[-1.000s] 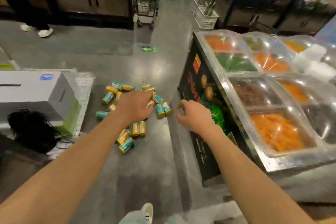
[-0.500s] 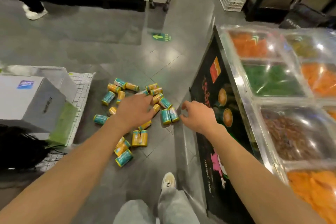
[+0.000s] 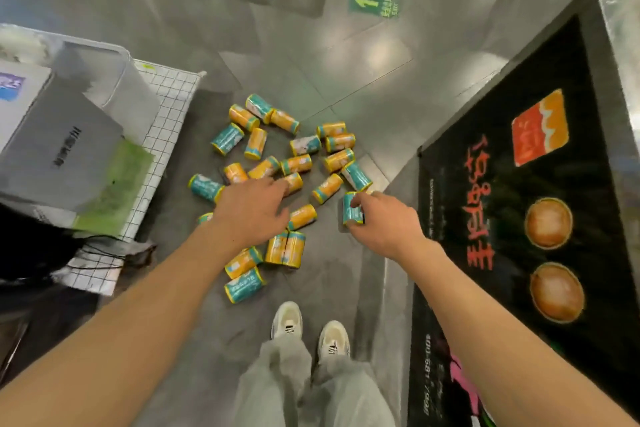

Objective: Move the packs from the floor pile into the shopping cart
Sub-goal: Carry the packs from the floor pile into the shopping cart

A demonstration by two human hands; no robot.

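Nearest are the person's shoes (image 3: 309,329), planted just short of the pile of packs (image 3: 277,163) so both arms can reach down into it. The right hand (image 3: 381,218) pinches one teal pack (image 3: 352,208) at the pile's right edge, apparently to lift it. The left hand (image 3: 251,208) hovers with fingers spread over the middle packs, gripping nothing, likely choosing one. The shopping cart (image 3: 166,104) stands at the left, a short carry away, already holding boxes.
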